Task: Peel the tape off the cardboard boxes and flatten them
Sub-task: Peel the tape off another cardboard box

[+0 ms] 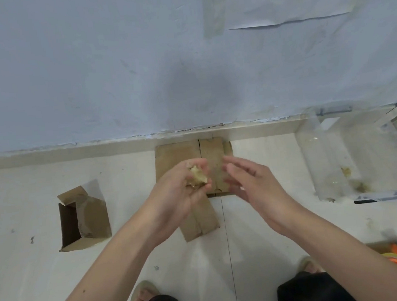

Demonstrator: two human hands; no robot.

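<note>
Floor [47,271]: pale tile under everything, meeting a grey-blue wall beyond the fingers.
Flat box [214,163]: lay on the floor under and beyond both hands, already flattened; a second flat piece [199,224] lay nearer, below the left hand.
Open box [85,217]: stood well left of the fingers, flaps up, not yet flattened.
Right hand [250,181]: hovered just right of the left, fingers apart and relaxed, holding nothing.
Left hand [184,190]: fingers curled around a tape wad.
Tape wad [197,178]: crumpled, yellowish, in the left fingertips.
Risk: the sticky wad would likely cling to the skin or to the cardboard below when released; a shake could drop it back onto the flat box.
</note>
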